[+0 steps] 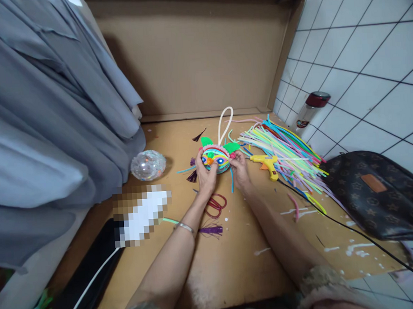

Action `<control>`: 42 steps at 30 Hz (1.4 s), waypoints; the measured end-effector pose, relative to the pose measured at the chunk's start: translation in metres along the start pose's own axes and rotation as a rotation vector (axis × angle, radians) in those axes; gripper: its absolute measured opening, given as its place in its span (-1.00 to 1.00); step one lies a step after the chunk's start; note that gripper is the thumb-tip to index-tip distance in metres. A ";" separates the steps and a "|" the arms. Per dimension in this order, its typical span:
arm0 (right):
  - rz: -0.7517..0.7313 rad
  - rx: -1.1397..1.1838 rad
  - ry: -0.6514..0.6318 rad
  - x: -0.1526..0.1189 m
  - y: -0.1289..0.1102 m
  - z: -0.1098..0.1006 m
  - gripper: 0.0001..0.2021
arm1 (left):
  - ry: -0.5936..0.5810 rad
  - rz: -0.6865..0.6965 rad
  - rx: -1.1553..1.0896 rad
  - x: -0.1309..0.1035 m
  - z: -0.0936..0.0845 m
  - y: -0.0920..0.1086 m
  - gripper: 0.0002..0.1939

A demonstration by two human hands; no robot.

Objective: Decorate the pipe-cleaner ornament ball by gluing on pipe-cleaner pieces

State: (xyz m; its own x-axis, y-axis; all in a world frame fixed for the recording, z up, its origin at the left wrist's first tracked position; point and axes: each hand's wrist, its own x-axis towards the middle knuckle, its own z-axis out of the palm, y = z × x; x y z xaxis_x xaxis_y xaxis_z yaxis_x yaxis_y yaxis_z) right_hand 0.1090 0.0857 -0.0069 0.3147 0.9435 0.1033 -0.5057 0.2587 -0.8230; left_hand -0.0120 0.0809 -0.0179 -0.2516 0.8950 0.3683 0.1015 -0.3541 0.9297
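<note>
A colourful round craft animal with green ears, an orange nose and a white loop on top is held above the table. My left hand is wrapped round its left side, thumb near the nose. At its right edge, my right hand has its fingers pinched by a small pink-red ball below the green ear. Red-handled scissors lie below the hands, with a purple tassel nearer me. Dark tassels lie just left of my left hand.
A yellow glue gun with a black cord lies right of my hands, beside many pipe cleaners. A clear ball sits left. Farther right are a dark bag and a bottle. Cardboard stands behind.
</note>
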 end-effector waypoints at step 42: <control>-0.067 0.031 0.071 0.003 0.013 0.000 -0.50 | 0.026 0.016 -0.014 0.002 0.002 -0.002 -0.30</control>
State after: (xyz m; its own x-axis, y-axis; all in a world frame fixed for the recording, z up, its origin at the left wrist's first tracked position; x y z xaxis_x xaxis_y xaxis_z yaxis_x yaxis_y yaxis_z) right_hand 0.1034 0.0914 -0.0172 0.4044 0.9072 0.1162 -0.5062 0.3278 -0.7977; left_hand -0.0110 0.0832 -0.0188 -0.2750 0.8819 0.3828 0.0922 -0.3721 0.9236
